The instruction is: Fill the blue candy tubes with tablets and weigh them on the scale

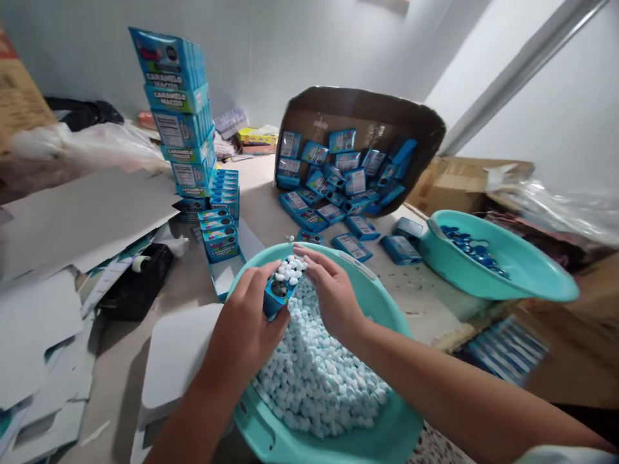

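My left hand (249,316) is closed around a small blue printed cardboard box (275,304) topped with rounded white candies (291,269), above a round turquoise plastic tub (399,316) of more; my right hand (333,293), loosely open, curves beside the candies.

The small blue candy box (273,308) is tilted over the far-left part of a round turquoise tub (290,446), a dark round spot showing on it. White, rounded candies (290,270) are heaped at its far end. Below, the tub holds a deep mass of loose pale candies (324,374), sloping up from the near side toward the box.
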`<control>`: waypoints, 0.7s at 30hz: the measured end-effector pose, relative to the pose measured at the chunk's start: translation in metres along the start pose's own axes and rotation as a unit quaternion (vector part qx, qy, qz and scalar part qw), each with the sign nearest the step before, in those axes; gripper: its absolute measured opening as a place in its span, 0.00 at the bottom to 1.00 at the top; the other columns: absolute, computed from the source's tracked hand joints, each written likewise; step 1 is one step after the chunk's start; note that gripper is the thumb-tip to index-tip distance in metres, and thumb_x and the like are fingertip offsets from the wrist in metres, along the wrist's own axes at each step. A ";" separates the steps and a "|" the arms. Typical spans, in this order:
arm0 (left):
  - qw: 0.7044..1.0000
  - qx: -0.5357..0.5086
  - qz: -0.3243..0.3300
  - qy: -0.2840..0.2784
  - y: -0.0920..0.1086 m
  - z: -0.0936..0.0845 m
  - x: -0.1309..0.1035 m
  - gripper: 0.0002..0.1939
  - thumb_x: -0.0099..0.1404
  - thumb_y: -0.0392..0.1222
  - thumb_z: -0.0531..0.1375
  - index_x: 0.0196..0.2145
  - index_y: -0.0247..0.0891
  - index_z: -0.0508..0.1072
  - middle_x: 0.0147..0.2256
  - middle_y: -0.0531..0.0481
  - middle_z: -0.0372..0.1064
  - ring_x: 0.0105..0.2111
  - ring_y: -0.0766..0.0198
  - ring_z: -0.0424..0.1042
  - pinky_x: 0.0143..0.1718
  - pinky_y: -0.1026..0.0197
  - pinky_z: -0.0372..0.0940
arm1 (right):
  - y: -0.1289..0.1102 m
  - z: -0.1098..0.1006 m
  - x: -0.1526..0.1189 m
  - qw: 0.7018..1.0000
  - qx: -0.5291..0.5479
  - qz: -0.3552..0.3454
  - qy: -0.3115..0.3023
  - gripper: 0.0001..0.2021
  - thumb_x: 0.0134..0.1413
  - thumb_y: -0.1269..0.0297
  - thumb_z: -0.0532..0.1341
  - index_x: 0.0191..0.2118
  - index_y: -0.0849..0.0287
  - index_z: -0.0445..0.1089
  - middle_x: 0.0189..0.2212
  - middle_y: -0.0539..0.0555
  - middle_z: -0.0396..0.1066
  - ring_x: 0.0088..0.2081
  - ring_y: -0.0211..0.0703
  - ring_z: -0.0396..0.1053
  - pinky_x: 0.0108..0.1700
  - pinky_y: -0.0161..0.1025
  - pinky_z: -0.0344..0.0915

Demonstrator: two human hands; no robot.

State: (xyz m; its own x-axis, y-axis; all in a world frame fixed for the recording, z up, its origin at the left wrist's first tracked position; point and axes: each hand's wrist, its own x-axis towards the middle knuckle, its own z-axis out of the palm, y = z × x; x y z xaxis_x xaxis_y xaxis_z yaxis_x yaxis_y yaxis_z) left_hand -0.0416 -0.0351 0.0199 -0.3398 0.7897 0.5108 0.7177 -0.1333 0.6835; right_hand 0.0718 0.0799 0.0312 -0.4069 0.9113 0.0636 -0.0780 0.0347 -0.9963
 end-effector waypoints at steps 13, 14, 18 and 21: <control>0.997 0.035 0.040 -0.055 0.000 0.001 0.001 0.21 0.68 0.32 0.58 0.57 0.38 0.66 0.50 0.42 0.71 0.51 0.50 0.73 0.50 0.50 0.72 | -0.015 -0.022 -0.001 0.924 -0.273 -0.258 -0.066 0.07 0.59 0.65 0.64 0.32 0.55 0.79 0.31 0.53 0.77 0.33 0.42 0.74 0.37 0.38 0.71; 0.997 0.040 0.044 -0.055 0.000 0.001 0.000 0.21 0.67 0.31 0.58 0.57 0.38 0.66 0.49 0.42 0.71 0.51 0.50 0.73 0.50 0.50 0.72 | -0.014 -0.022 -0.001 0.924 -0.278 -0.255 -0.066 0.07 0.60 0.66 0.63 0.32 0.55 0.79 0.32 0.53 0.77 0.34 0.42 0.74 0.36 0.38 0.71; 0.995 0.052 0.060 -0.056 -0.001 0.002 0.000 0.21 0.66 0.28 0.58 0.56 0.38 0.65 0.47 0.42 0.71 0.48 0.49 0.74 0.46 0.48 0.74 | -0.013 -0.024 -0.003 0.918 -0.289 -0.258 -0.083 0.06 0.61 0.67 0.63 0.35 0.56 0.79 0.33 0.54 0.78 0.35 0.42 0.75 0.35 0.37 0.72; 0.995 0.052 0.064 -0.065 -0.001 0.003 0.000 0.22 0.65 0.27 0.58 0.56 0.37 0.64 0.48 0.42 0.70 0.48 0.49 0.74 0.46 0.47 0.75 | -0.016 -0.024 -0.005 0.916 -0.281 -0.270 -0.098 0.06 0.61 0.69 0.64 0.34 0.56 0.79 0.32 0.53 0.78 0.34 0.41 0.75 0.35 0.37 0.73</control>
State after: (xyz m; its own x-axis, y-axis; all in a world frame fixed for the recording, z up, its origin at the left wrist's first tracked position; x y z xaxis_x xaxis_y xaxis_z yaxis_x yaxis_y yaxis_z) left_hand -0.0406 -0.0334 0.0175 -0.1658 0.8417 0.5138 0.8110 -0.1801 0.5567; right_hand 0.0970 0.0847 0.0459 -0.6069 0.6099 0.5097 0.1428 0.7145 -0.6849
